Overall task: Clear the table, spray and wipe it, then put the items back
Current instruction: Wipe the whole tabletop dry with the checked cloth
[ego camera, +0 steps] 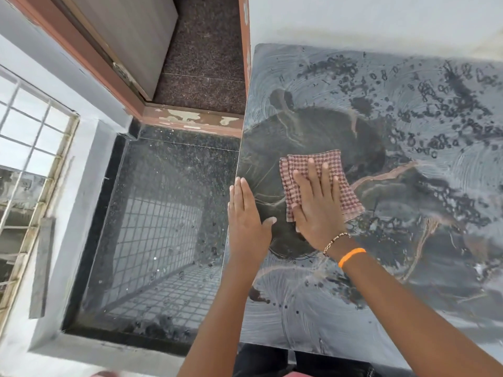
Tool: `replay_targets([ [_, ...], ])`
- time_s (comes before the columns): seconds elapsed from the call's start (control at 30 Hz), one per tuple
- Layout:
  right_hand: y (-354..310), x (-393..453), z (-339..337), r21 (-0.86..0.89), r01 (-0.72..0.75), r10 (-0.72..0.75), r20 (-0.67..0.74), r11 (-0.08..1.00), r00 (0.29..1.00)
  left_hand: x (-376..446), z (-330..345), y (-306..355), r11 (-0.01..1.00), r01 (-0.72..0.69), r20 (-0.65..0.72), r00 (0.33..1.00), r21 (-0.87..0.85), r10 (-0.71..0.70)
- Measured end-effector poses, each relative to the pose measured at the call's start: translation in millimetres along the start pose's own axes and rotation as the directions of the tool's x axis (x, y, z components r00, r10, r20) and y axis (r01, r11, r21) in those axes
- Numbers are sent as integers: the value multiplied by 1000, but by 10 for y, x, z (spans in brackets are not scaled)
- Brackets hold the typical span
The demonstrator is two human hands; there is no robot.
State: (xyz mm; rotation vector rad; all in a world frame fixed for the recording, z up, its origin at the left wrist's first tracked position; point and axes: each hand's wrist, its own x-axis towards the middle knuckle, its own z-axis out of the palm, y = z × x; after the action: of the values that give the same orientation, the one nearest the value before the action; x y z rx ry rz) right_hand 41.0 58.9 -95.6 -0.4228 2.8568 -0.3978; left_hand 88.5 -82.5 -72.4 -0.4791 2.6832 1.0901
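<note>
The dark stone table point(408, 308) fills the right half of the view. Its top is wet, with droplets and curved wipe streaks. A folded red-and-white checked cloth point(321, 170) lies near the table's left edge. My right hand point(317, 210) presses flat on the cloth, fingers spread; an orange band and a bead bracelet circle the wrist. My left hand point(246, 216) lies flat and empty on the table's left edge, just left of the cloth. No other items stand on the visible tabletop.
Left of the table a speckled dark floor point(163, 227) reflects a window grille. A barred window point(30, 164) is at far left. A brown door frame point(190, 119) and an open doorway lie at the top. A white wall point(381, 20) backs the table.
</note>
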Motion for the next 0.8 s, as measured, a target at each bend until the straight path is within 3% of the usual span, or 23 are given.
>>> replay_targets([
  [0.13, -292, 461, 53, -76, 292, -287, 61, 954, 956, 5, -1, 3, 1000, 10, 16, 1000, -19, -10],
  [0.23, -442, 1060, -16, -112, 339, -336, 44, 934, 941, 51, 34, 56, 999, 26, -9, 1000, 48, -25],
  [0.43, -59, 1862, -283, -108, 128, -135, -52, 986, 990, 419, 18, 328, 977, -45, 46, 998, 211, 36],
  [0.67, 693, 1338, -404, -5, -294, 290, -150, 956, 945, 544, 2, 359, 948, -43, 125, 992, 315, 4],
  [0.73, 528, 1108, -313, -10, -295, 291, -139, 955, 947, 556, 19, 351, 947, -39, 109, 994, 319, 4],
  [0.8, 294, 1021, -233, -55, -161, 155, -108, 985, 982, 563, 34, 349, 951, -35, 92, 996, 307, 7],
])
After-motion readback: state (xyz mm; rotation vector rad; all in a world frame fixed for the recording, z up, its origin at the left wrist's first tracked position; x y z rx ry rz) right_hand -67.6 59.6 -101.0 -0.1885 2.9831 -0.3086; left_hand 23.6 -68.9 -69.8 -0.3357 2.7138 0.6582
